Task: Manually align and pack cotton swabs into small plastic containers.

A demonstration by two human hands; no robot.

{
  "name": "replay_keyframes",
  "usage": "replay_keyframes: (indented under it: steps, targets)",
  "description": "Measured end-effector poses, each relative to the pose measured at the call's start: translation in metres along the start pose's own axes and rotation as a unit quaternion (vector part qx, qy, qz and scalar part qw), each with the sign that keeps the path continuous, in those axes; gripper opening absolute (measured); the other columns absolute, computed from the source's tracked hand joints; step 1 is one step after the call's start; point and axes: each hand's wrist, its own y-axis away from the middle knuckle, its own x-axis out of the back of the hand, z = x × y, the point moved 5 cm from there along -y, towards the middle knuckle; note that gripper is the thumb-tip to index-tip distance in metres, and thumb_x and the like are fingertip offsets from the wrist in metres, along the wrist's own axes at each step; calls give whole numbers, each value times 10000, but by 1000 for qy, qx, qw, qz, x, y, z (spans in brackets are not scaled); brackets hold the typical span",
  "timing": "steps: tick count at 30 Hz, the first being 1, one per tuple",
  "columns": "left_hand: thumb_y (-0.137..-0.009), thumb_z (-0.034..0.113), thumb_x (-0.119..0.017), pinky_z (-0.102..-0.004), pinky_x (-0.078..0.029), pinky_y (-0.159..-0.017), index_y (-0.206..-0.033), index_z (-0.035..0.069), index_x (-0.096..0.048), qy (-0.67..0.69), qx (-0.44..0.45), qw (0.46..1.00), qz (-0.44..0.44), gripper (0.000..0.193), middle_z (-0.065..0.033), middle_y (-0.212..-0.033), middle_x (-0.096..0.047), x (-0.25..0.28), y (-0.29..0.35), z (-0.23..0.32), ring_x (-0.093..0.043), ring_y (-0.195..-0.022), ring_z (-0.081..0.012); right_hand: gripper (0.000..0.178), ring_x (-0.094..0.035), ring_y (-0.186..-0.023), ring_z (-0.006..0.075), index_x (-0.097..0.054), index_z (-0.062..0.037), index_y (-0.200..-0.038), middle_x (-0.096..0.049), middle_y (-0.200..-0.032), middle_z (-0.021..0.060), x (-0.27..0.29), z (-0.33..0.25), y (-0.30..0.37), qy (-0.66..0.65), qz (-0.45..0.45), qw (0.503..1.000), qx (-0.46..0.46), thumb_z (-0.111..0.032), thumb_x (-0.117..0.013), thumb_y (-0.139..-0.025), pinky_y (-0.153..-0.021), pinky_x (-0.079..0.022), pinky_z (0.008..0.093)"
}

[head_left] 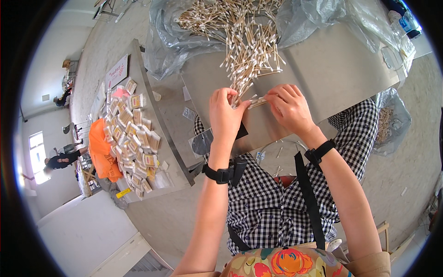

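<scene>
both hands met at the near end of the swab pile (240, 44), just where it thinned out on the grey bench (332, 69). the left hand (224, 113) was curled nearly closed, its fingers pinched round a small bunch of cotton swabs (254, 102) with wooden sticks and white tips. the right hand (290, 107) was half closed too, its fingertips on the other end of that same bunch, which lay level between the two hands. a black strap sat on each wrist.

as for progress, i judged it well under way but far from over. left of the pile, on a lower bench, lay a heap of small filled packets (131, 141), too many and too overlapped for me to count, several dozen at a guess. beside them, further from the pile, sat one orange bag (99, 150). the pile itself was large, hundreds of loose swabs spilling out of a clear plastic sheet (170, 41), so plenty remained to be bundled. how many swabs were in the pinched bunch i could not tell. right of the pile, past the bench's edge, a second clear bag (390, 120) hung with what looked like more swabs. a few stray ones lay on the floor below the hands, against the checked trousers (272, 203).
</scene>
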Motion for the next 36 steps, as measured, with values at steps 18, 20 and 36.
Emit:
replay_keyframes:
  steps: [18, 20, 36]
  targets:
    - [-801, -12, -703, -388, -524, -725, -889, 16, -641, 42, -69, 995, -57, 111, -105, -886, -659, -9, 31, 19, -641, -851, -300, 343, -601, -1159, 224, -674, -41, -1059, -656, -1185, 64, -1, -17, 3, -16, -49, 993, 102, -54, -709, -719, -980, -491, 383]
    - [-802, -17, -694, -396, -522, -725, -896, 18, -636, 59, -77, 993, -63, 116, -110, -880, -662, -16, 25, 23, -640, -852, -306, 412, -572, -1232, 236, -644, -27, -1128, -645, -1255, 79, -5, -14, 4, -11, -64, 995, 82, -51, -708, -722, -1017, -476, 396]
    - [-901, -23, -527, -296, -480, -748, -997, 77, -774, 88, -93, 983, -128, 283, -88, -971, -575, -40, -52, 10, -589, -828, -199, 371, -518, -1290, 224, -670, -70, -1174, -641, -1253, 22, -11, -13, 8, 62, -107, 987, 103, -124, -645, -807, -1096, -427, 411]
